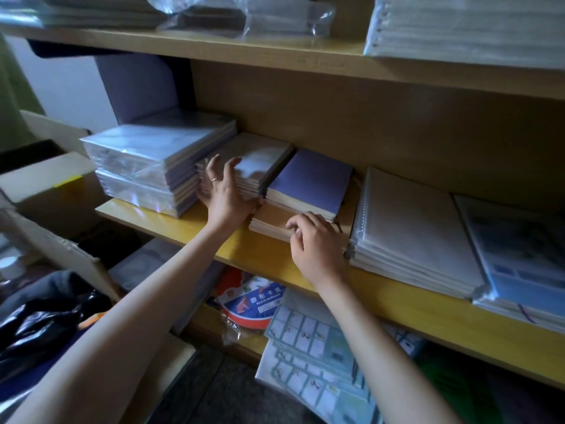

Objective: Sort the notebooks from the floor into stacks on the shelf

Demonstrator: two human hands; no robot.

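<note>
I see my left hand [226, 192] spread wide, its fingers flat against the front of the wrapped notebook stack [260, 157] in the middle of the shelf [183, 228]. My right hand [313, 240] has its fingers curled on the front edge of the brown notebooks [269, 220]; I cannot tell whether it grips or only presses. A purple notebook [312, 179] lies on top of those. A taller wrapped pile [146, 148] stands to the left, spiral notebooks [409, 221] to the right.
</note>
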